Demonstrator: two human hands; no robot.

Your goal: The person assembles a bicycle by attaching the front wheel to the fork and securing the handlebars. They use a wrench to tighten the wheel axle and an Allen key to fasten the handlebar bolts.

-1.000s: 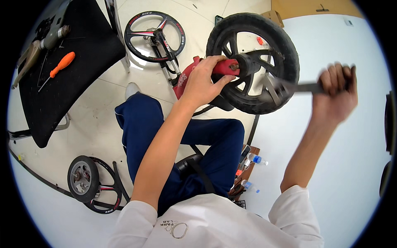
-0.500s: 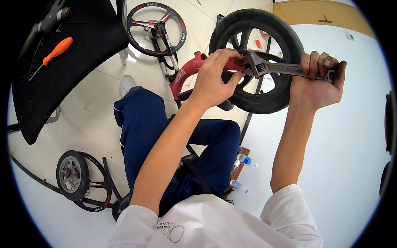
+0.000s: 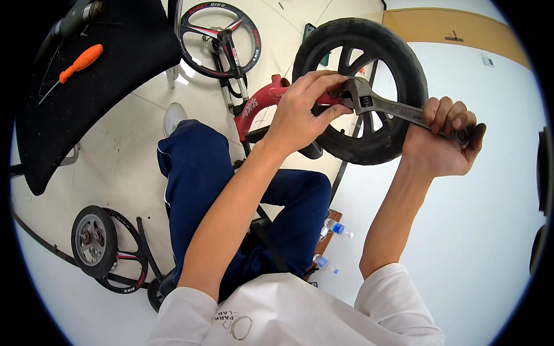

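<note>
My right hand (image 3: 441, 138) is closed round the handle end of a steel adjustable wrench (image 3: 398, 109). The wrench slants down to the right, and its jaws sit at the hub end of a red bike frame (image 3: 259, 106). My left hand (image 3: 303, 109) pinches the wrench head, forefinger above and thumb below; its other fingers curl over the red fork end. Behind the wrench stands a black wheel (image 3: 323, 46) with a thick tyre and broad spokes. Whatever the jaws grip is hidden by my left fingers and the wrench head.
On a black seat (image 3: 133, 52) at the left lie an orange-handled screwdriver (image 3: 81, 63) and a power tool (image 3: 72, 23). A spoked bike wheel (image 3: 254, 34) is at the top, and another grey-hubbed wheel (image 3: 109, 242) rests lower left. Two water bottles (image 3: 334, 226) stand beyond my knee.
The wrench handle has swung down at its outer end, with my right hand lower. My left thumb and forefinger have shifted slightly right along the wrench head.
</note>
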